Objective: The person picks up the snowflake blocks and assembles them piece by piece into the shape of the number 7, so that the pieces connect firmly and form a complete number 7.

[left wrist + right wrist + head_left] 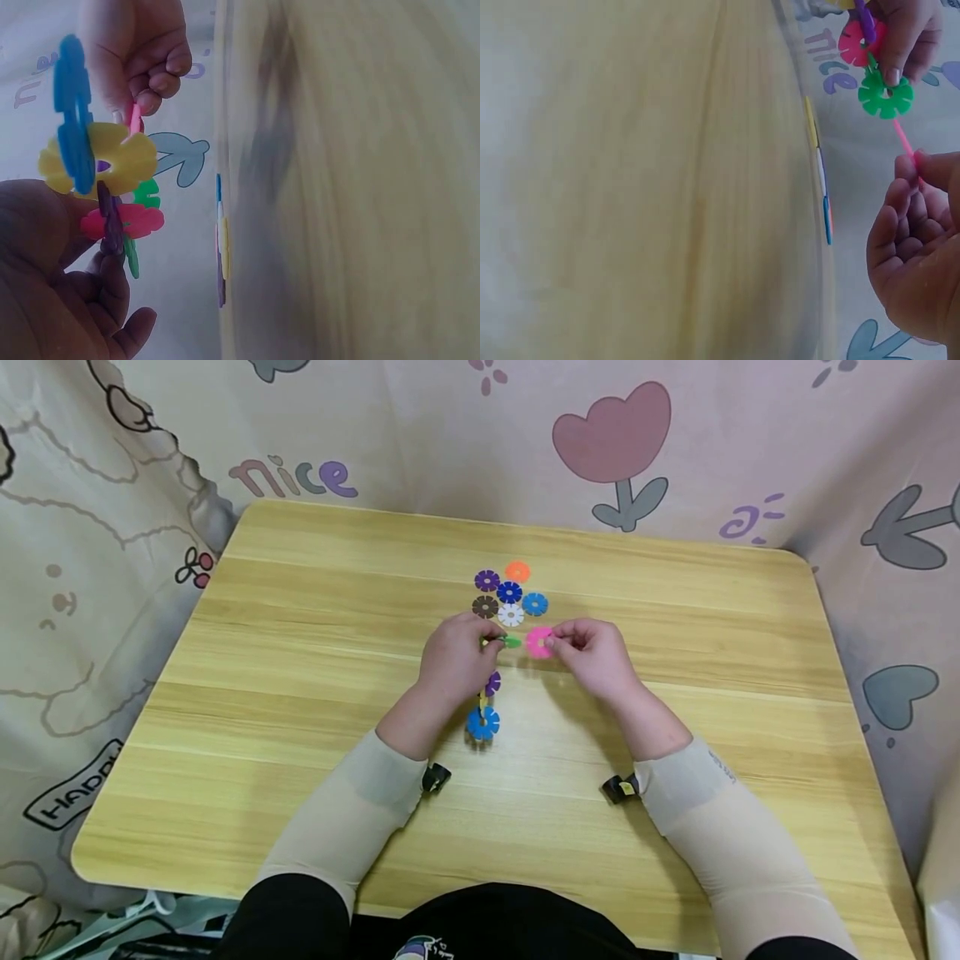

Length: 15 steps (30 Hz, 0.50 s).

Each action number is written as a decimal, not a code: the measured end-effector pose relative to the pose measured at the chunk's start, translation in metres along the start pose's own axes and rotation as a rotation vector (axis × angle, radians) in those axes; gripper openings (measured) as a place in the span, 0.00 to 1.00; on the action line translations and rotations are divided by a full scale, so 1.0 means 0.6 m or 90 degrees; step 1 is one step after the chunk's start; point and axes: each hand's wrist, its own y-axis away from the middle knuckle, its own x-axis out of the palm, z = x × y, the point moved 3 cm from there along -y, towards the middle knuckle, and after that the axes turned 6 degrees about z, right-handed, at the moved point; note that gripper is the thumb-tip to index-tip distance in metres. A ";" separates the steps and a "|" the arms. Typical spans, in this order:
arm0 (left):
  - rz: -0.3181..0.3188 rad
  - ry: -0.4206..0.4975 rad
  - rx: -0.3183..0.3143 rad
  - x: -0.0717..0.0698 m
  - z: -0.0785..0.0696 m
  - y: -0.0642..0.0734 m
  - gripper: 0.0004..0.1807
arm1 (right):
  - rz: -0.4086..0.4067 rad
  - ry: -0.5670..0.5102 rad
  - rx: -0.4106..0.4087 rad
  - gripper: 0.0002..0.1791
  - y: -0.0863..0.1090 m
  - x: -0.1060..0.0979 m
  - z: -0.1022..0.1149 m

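Note:
My left hand [457, 660] grips a chain of slotted plastic snowflake discs above the table. Light blue [71, 112], yellow [126, 156], purple [111, 225], pink [146, 221] and green [146, 195] discs show in the left wrist view, joined at angles. The chain's light blue end [483, 724] hangs toward my body. Between thumb and fingertips my right hand [596, 652] pinches a separate pink disc [536, 643]. Seen edge-on in the right wrist view, that pink disc [903, 138] has its tip right at the rim of the green disc [885, 97].
Beyond my hands several loose discs lie grouped flat on the wooden table [337, 593]: orange [517, 571], purple [487, 580], dark blue [509, 592], brown [485, 607], white [511, 614] and light blue [535, 603]. A printed curtain [450, 452] hangs behind the table.

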 end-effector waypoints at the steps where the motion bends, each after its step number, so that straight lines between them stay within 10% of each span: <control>1: -0.001 0.001 0.000 0.000 0.000 0.000 0.07 | -0.001 -0.007 0.000 0.09 0.001 0.001 0.001; 15: -0.003 0.003 0.020 0.002 -0.005 0.002 0.07 | -0.014 -0.079 0.000 0.11 0.003 0.016 0.004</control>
